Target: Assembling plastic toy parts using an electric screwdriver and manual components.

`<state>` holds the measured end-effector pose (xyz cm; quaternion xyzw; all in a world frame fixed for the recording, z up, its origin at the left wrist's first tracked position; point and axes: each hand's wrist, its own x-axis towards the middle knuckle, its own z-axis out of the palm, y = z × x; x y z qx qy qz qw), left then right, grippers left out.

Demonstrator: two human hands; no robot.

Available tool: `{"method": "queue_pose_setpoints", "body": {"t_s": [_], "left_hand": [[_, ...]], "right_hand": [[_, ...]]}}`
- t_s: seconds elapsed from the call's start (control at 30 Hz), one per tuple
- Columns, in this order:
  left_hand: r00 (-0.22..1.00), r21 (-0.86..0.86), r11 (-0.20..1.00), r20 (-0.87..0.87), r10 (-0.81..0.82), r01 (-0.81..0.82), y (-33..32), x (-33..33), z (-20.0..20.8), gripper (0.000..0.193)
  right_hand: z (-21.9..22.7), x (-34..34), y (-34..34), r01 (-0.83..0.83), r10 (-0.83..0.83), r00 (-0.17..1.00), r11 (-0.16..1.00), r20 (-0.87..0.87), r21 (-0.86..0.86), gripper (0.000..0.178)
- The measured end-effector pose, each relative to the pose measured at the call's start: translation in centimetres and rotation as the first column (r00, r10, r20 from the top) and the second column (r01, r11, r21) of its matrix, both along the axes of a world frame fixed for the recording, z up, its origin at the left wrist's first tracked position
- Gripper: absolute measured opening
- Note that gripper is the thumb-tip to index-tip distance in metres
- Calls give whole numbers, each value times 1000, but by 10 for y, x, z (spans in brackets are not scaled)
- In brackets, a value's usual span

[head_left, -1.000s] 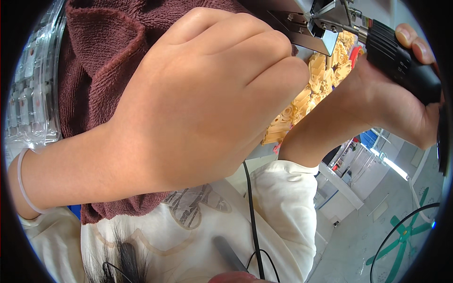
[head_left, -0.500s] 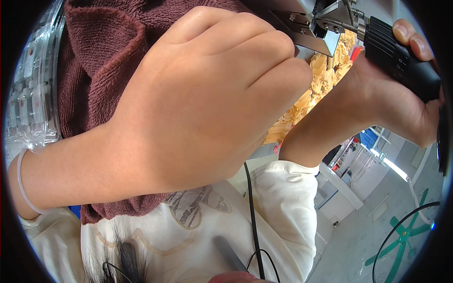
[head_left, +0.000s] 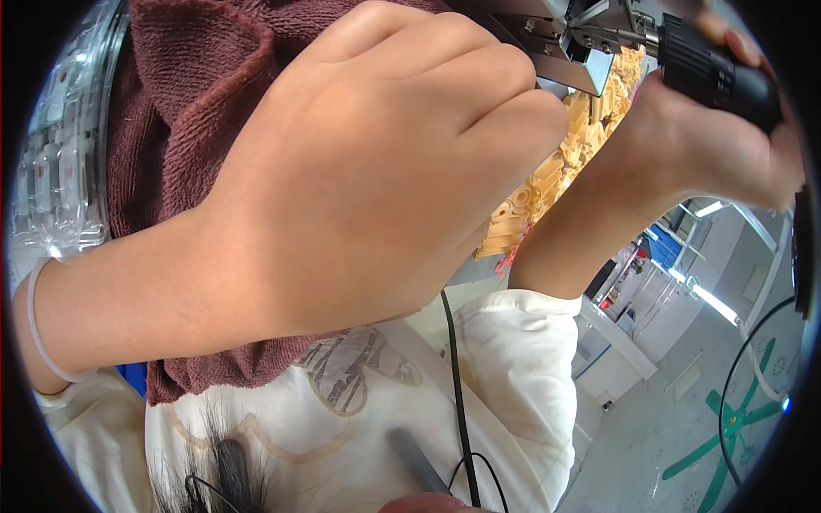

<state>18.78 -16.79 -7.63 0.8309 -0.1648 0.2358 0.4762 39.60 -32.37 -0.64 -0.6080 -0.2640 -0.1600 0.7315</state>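
Note:
My left hand [head_left: 368,179] fills the middle, its back toward me and fingers curled tightly under. Whatever it grips, if anything, stays hidden beneath it. A maroon towel [head_left: 184,111] lies behind and under that hand. At the upper right, my right hand [head_left: 718,154] wraps round a black ribbed cylindrical tool handle [head_left: 714,77]; its fingers are smeared by motion. A thin metal shaft runs from the handle toward a shiny metal bracket [head_left: 586,68], just beyond my left knuckles. Cream-coloured plastic parts [head_left: 547,184] lie heaped between my left hand and right forearm.
Clear plastic packaging with rows of small parts [head_left: 56,171] lies at the far left. A black cable [head_left: 455,376] hangs down in front of my white top. At the lower right are a grey floor [head_left: 633,453] and a green star-shaped base [head_left: 727,419].
My right hand has moved up a little, its fingers shifting on the black handle. My left hand has risen slightly, still curled. More of the cream parts show between the arms.

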Motion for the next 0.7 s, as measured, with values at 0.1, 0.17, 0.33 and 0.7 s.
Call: {"method": "queue_pose_setpoints", "body": {"t_s": [0.1,0.17,0.33,0.7], "left_hand": [[998,-35,999,-61,0,-2,-3,-1,-1,21],[1000,-25,1000,10,19,-19,-5,3,-8,20],[999,41,999,-41,16,-15,-1,-1,1,22],[999,46,998,-15,39,-39,-12,5,4,23]], "right_hand": [[-8,-32,20,9,-9,1000,1000,4,9,17],[-10,-48,29,16,-17,1000,1000,11,19,17],[-17,-59,35,48,-49,999,998,15,48,17],[-15,-65,37,127,-134,990,984,48,129,17]]}}
